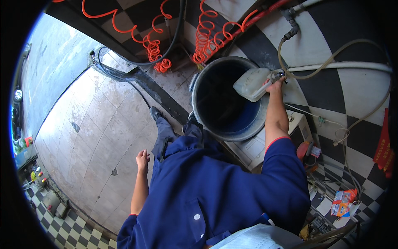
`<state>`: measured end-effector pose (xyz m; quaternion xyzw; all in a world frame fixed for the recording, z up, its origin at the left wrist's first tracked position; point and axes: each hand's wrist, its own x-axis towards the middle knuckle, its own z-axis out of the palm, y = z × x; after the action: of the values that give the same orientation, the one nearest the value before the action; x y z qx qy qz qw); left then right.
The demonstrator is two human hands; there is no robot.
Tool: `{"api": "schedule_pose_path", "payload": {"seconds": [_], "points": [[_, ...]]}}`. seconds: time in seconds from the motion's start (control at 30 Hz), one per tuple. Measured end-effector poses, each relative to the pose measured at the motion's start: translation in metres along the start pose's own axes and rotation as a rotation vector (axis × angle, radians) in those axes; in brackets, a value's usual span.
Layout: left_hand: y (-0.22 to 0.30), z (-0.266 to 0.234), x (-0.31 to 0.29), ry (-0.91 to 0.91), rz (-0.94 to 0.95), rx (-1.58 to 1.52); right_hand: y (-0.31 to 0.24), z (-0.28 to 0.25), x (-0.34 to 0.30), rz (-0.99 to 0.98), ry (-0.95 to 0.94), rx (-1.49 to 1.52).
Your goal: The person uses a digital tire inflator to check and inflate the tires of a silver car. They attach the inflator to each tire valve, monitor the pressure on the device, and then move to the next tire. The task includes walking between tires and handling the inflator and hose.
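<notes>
My right hand [273, 85] is closed on the handle of a translucent plastic jug [250, 81]. The jug lies tilted over the right rim of a big dark round tub [200, 108], its neck end close to a small metal tap [282, 74] on the wall. Whether jug and tap touch, I cannot tell. Dark bluish water shows inside the tub. Down at my left side hangs my left hand [143, 157], loosely curled, fingers slightly apart, with nothing visible in it.
Orange coiled air hoses [154, 52] hang beyond the tub. A pale hose [346, 47] loops along the checkered wall [327, 89]. Right of me stands a white appliance-like box [248, 151], with a red and blue packet [344, 202] farther back. A black hose [134, 88] crosses the tiled floor.
</notes>
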<state>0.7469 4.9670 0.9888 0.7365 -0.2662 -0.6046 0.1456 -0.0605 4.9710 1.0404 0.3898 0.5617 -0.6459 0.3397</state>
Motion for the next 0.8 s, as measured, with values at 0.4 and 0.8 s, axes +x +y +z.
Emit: {"api": "schedule_pose_path", "payload": {"seconds": [0.4, 0.8], "points": [[0.026, -0.002, -0.004, -0.015, 0.008, 0.035, -0.008, -0.014, -0.018, 0.063, -0.143, 0.124], [0.023, 0.006, -0.004, -0.045, 0.018, 0.06, -0.008, -0.011, -0.036, 0.091, -0.114, 0.221]]}}
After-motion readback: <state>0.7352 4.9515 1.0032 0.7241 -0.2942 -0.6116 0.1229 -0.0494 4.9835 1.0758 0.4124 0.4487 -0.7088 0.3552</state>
